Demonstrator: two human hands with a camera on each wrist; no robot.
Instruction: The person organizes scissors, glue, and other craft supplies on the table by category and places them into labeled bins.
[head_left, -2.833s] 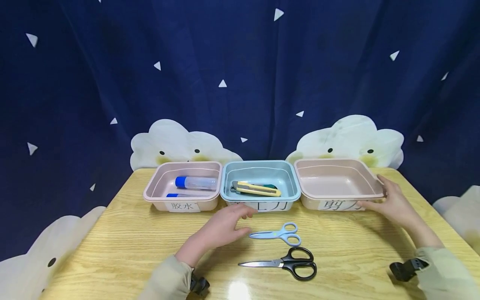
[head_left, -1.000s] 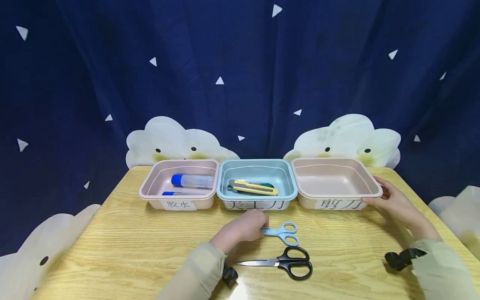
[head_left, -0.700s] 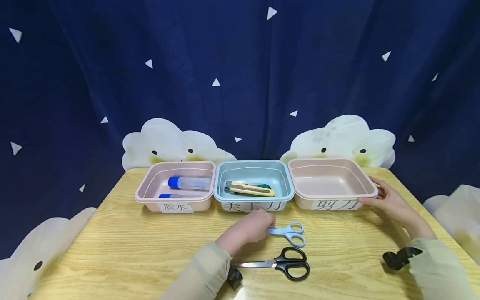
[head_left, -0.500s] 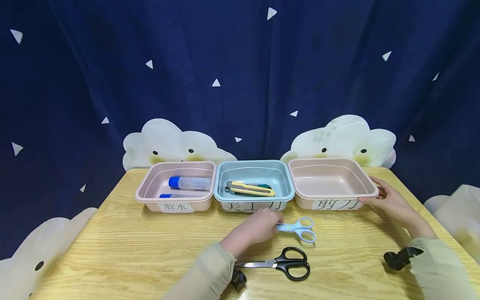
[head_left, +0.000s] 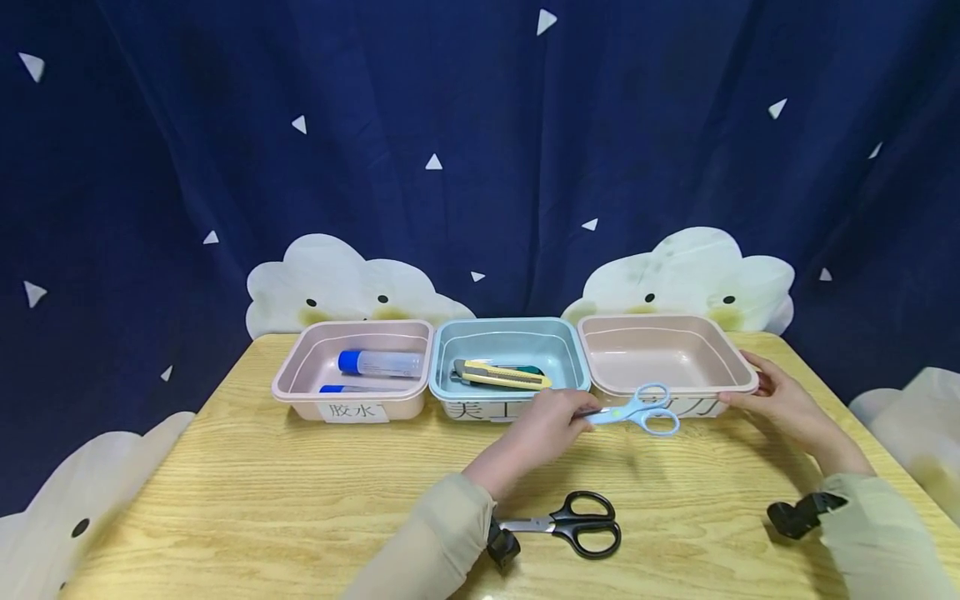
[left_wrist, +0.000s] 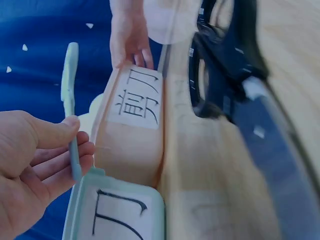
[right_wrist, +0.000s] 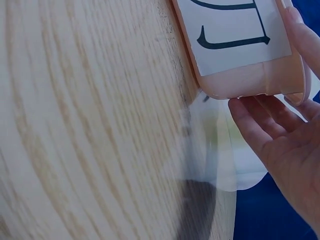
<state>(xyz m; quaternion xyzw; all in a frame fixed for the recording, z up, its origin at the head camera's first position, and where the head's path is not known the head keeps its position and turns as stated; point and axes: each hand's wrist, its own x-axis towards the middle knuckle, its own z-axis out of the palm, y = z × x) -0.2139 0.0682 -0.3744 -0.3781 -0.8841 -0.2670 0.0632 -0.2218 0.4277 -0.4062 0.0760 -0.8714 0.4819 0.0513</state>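
My left hand (head_left: 551,425) pinches the light-blue scissors (head_left: 637,410) by the blade end, between thumb and fingers. The scissors are off the table, in front of the right pink bin (head_left: 660,325), with their handle loops pointing right. In the left wrist view the scissors (left_wrist: 70,90) appear edge-on. My right hand (head_left: 783,408) holds that bin's right end, thumb at the front rim and fingers along the side; the right wrist view shows the fingers against the bin's end wall (right_wrist: 240,85). Black-handled scissors (head_left: 581,525) lie on the table, their blade tips hidden by the left wrist.
Left of the pink bin stand a blue bin (head_left: 517,325) with a yellow utility knife (head_left: 502,375) and a green item, and another pink bin (head_left: 300,367) holding blue-capped glue tubes (head_left: 382,363). The bins have white labels. A navy curtain (head_left: 480,125) hangs behind the table (head_left: 262,500).
My left hand moved right, took hold of the light-blue scissors and lifted them off the table toward the right pink bin. The right hand has stayed at the bin.
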